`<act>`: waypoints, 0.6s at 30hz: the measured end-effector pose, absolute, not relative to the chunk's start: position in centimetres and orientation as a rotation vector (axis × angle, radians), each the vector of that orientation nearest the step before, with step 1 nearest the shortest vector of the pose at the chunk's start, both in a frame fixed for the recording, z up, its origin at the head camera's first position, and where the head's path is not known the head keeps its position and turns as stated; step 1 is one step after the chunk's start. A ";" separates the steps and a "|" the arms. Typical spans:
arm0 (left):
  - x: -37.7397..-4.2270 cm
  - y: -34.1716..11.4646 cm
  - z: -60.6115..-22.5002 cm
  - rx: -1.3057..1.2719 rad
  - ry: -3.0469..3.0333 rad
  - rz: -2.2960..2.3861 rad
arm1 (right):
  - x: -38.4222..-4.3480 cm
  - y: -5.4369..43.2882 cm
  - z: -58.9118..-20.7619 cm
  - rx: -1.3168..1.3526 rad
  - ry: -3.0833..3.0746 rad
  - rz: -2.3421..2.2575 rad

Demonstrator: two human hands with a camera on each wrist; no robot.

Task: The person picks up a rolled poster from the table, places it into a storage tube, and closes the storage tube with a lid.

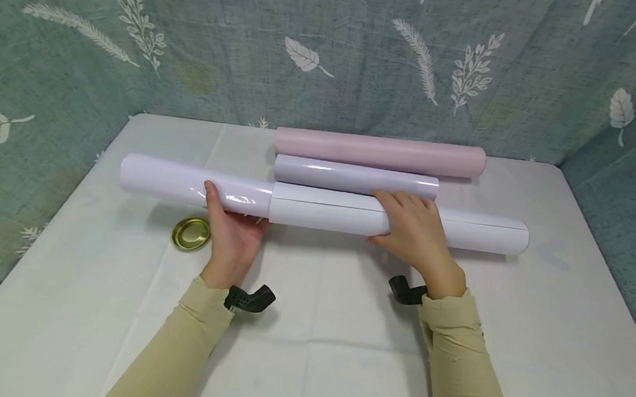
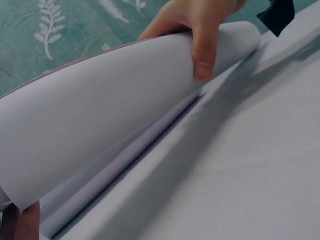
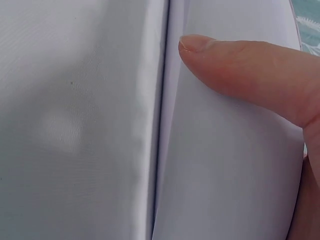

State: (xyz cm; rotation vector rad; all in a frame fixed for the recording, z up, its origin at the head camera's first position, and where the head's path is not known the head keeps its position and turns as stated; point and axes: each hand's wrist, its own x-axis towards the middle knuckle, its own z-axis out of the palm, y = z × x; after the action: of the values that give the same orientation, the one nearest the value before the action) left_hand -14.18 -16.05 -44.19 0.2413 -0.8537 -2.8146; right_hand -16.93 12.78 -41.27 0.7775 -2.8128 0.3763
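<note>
A long white paper roll [image 1: 324, 217] lies across the middle, with a lengthwise seam line. From its left end sticks out a glossy pale lilac roll [image 1: 161, 178]. My left hand [image 1: 235, 242] holds the lilac roll near the joint, thumb on the near side and fingers underneath. With the palm over the top, my right hand [image 1: 418, 239] grips the white roll right of its middle. In the right wrist view, the thumb [image 3: 245, 70] presses on the white roll's side. The left wrist view catches only left fingertips [image 2: 28, 222] at the white roll's end.
Behind the white roll lie a shorter glossy lilac roll [image 1: 354, 177] and, at the table's far edge, a pink roll [image 1: 379, 152]. A small round gold tin lid [image 1: 190, 233] sits beside the left hand on the white-covered table [image 1: 302, 374]. Leaf-patterned green cloth [image 1: 353, 50] hangs around.
</note>
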 end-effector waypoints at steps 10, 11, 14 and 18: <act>-14.3 -15.8 -44.0 0.271 -0.843 -2.799 | -17.1 12.9 -41.0 0.774 -2.823 0.371; -14.3 -15.8 -44.0 0.271 -0.839 -2.798 | -17.1 12.9 -41.1 0.774 -2.821 0.370; -14.3 -15.7 -44.1 0.270 -0.846 -2.789 | -17.1 12.9 -41.3 0.769 -2.817 0.369; -14.3 -15.8 -44.2 0.268 -0.848 -2.800 | -17.1 12.9 -41.4 0.763 -2.808 0.382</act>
State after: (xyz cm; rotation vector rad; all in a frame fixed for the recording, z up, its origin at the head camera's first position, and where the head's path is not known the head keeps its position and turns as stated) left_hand -14.26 -15.75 -44.19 0.2680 -0.8478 -2.8001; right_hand -17.10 12.89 -41.36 0.7629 -2.8083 0.3822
